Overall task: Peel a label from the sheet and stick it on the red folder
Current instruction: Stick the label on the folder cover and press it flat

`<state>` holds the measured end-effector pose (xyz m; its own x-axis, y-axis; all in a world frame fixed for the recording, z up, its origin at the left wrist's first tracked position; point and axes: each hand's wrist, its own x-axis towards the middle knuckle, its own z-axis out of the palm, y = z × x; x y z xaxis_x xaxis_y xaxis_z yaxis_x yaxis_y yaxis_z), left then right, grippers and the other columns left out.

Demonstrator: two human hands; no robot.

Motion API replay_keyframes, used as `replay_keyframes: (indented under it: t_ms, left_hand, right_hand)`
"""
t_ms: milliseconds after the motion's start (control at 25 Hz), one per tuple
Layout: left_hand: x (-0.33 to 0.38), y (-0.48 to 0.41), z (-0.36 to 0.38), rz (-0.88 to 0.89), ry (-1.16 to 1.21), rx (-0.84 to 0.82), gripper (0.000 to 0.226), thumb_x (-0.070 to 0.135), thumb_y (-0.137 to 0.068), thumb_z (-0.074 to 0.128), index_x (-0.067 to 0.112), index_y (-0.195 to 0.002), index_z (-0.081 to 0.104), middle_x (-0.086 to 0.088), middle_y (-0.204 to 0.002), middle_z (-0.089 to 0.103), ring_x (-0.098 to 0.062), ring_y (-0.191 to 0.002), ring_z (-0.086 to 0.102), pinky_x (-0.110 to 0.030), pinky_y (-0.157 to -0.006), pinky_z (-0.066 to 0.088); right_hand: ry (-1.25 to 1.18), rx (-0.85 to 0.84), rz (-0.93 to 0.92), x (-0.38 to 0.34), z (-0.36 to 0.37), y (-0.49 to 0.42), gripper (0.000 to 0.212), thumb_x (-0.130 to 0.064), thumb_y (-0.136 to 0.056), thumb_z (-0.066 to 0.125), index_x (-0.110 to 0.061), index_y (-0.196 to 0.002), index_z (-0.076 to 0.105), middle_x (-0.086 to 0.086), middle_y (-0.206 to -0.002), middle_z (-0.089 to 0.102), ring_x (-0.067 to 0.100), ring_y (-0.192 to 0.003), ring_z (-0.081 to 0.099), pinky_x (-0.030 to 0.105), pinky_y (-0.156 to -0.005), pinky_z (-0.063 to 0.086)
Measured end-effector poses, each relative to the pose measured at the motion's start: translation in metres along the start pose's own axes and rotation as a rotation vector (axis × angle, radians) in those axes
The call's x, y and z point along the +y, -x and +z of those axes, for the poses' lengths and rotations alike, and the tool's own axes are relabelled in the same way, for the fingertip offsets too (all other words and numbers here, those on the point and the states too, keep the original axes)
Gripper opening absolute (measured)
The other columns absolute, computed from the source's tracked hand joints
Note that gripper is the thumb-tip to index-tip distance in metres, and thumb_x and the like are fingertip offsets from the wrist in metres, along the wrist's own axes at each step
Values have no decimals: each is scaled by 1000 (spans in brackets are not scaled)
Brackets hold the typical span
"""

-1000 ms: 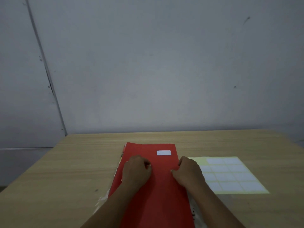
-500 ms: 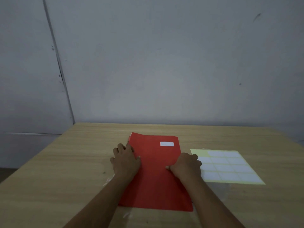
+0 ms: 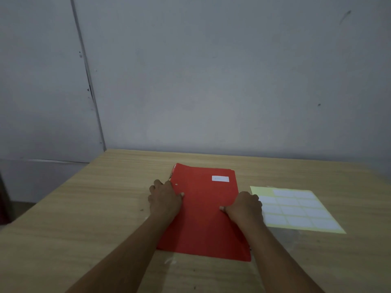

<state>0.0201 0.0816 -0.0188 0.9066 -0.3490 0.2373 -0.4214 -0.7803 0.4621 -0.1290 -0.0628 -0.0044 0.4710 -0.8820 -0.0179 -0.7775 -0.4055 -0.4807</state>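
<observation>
Nearest the camera, the red folder [image 3: 203,214] is pinned flat on the surface [image 3: 88,208] by the left hand [image 3: 166,199] and right hand [image 3: 245,206], fingers curled over its side edges, nothing pinched. Thin, bendy card is judged; edges suit holding. Farther up, a label [image 3: 220,178] is already stuck; the sheet [image 3: 296,210] lies just right.

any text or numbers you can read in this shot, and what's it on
Nothing here can be read.
White label on the red folder: a faint grey mark, too small and blurred to read.
Folder's spine edge: small pale marks, unreadable.
Label sheet on the table: its labels look blank.
</observation>
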Motion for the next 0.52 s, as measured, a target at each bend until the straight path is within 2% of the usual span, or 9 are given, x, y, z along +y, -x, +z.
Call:
replay_keyframes:
  t_ms: [120,280,520]
  left_hand:
    - [-3,1,0,28,16,15,50,47,-87,65,13,-124,59,-11,-120,48,-30,-115,47,-44,-93,47]
    - [-18,-9,-2,51,-34,53,45,48,-87,63,16,-118,63,-10,-117,49,-30,-111,48,-44,-90,49]
    - [-52,-28,-11,35,-135,88,47,49,-91,56,11,-118,62,-13,-121,48,-30,-112,47,-42,-89,47]
  right_hand:
    - [39,36,-70,-1,8,4,72,-57,-74,76,-6,-122,57,18,-132,47,34,-125,44,40,-99,43]
    - [145,35,-216,-7,23,3,66,-60,-86,60,-14,-133,54,8,-145,40,31,-133,34,45,-106,34]
    - [119,1,-313,-40,50,-3,71,-57,-90,55,-13,-145,45,4,-156,35,28,-144,29,47,-114,27]
